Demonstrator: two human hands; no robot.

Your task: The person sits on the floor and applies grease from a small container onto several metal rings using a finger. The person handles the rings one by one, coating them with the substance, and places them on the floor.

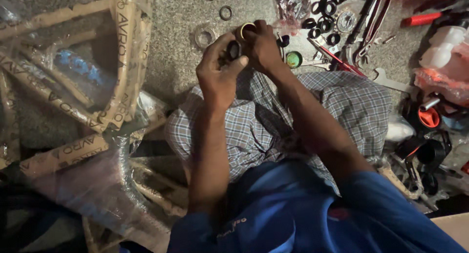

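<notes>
Blue shirt sleeves nearest | left hand (220,72) fingers pinch small black ring-shaped part (233,49) | right hand (261,46) fingers grip yellow-rimmed round cap (245,29) above grey speckled floor (176,33) | best kept square, pressed evenly

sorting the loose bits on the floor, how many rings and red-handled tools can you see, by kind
Metal rings lying apart at the top: 2
Black rings in the cluster: about 8, some overlap
Red-handled tools at the top right: 2
Total: about 12
</notes>
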